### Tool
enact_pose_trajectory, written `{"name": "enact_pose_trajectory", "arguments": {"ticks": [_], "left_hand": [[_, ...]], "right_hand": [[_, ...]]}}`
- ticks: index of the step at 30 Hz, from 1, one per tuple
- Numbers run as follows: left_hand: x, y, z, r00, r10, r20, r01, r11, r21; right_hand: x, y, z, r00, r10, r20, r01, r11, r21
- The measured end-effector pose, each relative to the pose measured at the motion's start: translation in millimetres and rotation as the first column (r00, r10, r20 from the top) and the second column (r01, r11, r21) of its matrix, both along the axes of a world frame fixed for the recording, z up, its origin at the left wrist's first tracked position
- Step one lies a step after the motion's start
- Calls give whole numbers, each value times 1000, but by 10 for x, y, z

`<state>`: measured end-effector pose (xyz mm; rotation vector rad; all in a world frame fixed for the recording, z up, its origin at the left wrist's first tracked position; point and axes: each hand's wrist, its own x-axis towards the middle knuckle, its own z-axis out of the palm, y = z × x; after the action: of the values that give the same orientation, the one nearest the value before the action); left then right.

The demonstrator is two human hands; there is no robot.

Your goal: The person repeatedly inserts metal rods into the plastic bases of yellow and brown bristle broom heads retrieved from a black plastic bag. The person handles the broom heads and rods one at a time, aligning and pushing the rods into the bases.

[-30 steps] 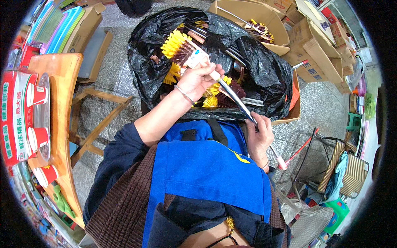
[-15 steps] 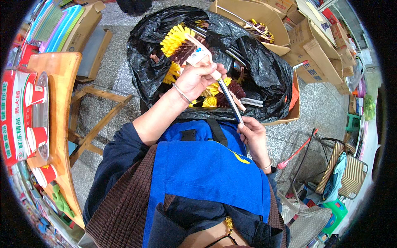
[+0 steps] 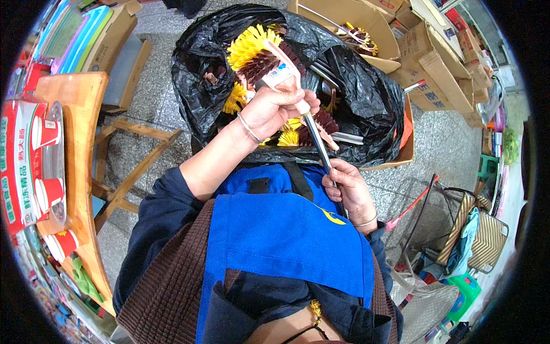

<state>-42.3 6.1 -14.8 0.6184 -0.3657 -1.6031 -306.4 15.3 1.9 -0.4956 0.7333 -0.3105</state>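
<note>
A brush head with yellow and dark brown bristles and a pale pink plastic back is held up in front of me, tilted to the upper left. My left hand is closed round its socket, thumb on top. From the socket a thin metal-and-black pole slants down to the right. My right hand pinches the pole lower down, close to my blue apron. Beneath the brush, a large black plastic bag gapes, with more yellow-and-brown brush heads and several metal poles inside.
At the left stands a wooden table with red paper cups and a wooden frame beside it. Open cardboard boxes crowd the far right. A folding chair-like frame and a striped bag are at the right.
My right hand has shifted its grip on the pole, and more of the pole shows below its fingers. My left hand keeps hold of the brush socket; the brush head stands slightly more upright.
</note>
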Motion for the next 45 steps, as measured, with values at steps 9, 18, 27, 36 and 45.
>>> {"name": "enact_pose_trajectory", "arguments": {"ticks": [9,18,27,36,45], "left_hand": [[-63,-3,-40,999,35,14,-36,997,73],[-63,29,154,989,-82,123,91,994,-67],[-190,-63,86,977,185,-111,-178,982,67],[-104,-176,243,955,11,-298,-18,1000,-21],[-238,-152,376,974,215,75,-221,973,74]], "right_hand": [[308,76,-180,843,-426,-329,-168,372,-913],[244,12,-1,932,-199,-302,-7,826,-564],[445,19,-49,822,-492,-288,-291,71,-954],[551,34,122,769,-567,-295,-444,-143,-884],[569,17,102,666,-682,-303,-606,-257,-753]]}}
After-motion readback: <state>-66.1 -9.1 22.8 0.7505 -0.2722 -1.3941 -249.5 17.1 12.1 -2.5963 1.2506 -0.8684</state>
